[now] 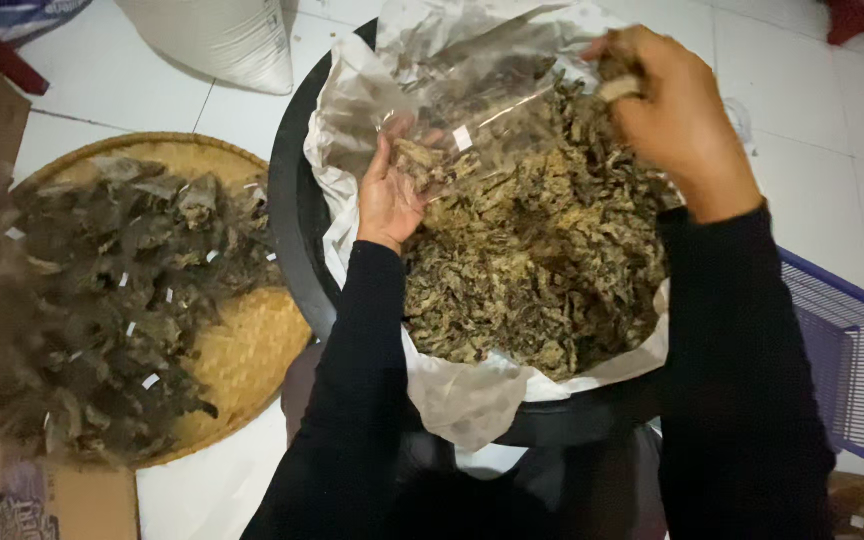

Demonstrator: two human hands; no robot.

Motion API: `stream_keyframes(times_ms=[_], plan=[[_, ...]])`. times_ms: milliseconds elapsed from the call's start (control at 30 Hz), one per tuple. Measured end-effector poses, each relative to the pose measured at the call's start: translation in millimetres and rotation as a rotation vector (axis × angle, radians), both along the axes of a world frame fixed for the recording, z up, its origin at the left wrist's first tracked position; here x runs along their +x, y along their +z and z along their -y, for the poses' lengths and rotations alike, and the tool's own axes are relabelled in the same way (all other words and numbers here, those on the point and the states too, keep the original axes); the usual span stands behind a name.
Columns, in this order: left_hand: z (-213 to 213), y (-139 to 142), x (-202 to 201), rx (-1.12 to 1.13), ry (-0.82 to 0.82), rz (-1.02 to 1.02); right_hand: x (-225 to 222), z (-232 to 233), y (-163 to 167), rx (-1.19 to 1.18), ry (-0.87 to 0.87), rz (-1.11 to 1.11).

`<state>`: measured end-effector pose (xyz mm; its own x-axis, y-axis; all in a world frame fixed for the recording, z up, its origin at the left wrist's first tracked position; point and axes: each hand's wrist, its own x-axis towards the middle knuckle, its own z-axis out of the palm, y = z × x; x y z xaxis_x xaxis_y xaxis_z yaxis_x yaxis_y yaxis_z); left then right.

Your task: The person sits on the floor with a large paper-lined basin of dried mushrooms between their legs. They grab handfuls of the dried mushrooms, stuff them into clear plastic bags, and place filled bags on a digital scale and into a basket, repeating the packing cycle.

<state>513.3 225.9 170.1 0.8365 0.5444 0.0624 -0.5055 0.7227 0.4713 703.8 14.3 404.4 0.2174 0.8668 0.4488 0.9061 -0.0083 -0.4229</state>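
A black round tub [292, 215] lined with white paper [462, 395] holds a heap of dried brown-green leaf chips [537, 265]. My left hand [389, 195] grips the mouth of a clear plastic bag [492, 85] held over the heap, with some chips inside it. My right hand [674, 115] is raised at the tub's far right, fingers closed on a pinch of the chips beside the bag's opening. Both arms wear black sleeves.
A round woven bamboo tray [242, 355] at left carries several small clear bags packed with the same chips [102, 300]. A blue plastic basket [852, 365] stands at right, a white sack [227, 40] behind, a cardboard box [42, 500] at bottom left, on a white tile floor.
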Motion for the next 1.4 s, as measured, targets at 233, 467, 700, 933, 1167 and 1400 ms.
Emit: stream_keyframes(times_ms=[233, 467, 700, 933, 1167, 1400], plan=[[-2, -10, 7, 0.044, -0.011, 0.007, -30, -31, -8, -0.248, -0.311, 0.158], [0, -9, 11, -0.008, 0.001, -0.071, -25, -22, -2, -0.244, -0.187, 0.153], [4, -10, 13, -0.02, -0.012, -0.008, 7, -17, -2, -0.24, -0.231, 0.005], [6, -7, 12, -0.052, 0.016, -0.009, 20, -15, -11, -0.001, 0.125, -0.835], [9, -3, 11, -0.026, 0.007, 0.03, 11, -23, -23, -0.14, -0.05, -0.371], [16, 9, 9, -0.019, -0.035, 0.072, -6, -30, -19, -0.275, -0.068, -0.212]])
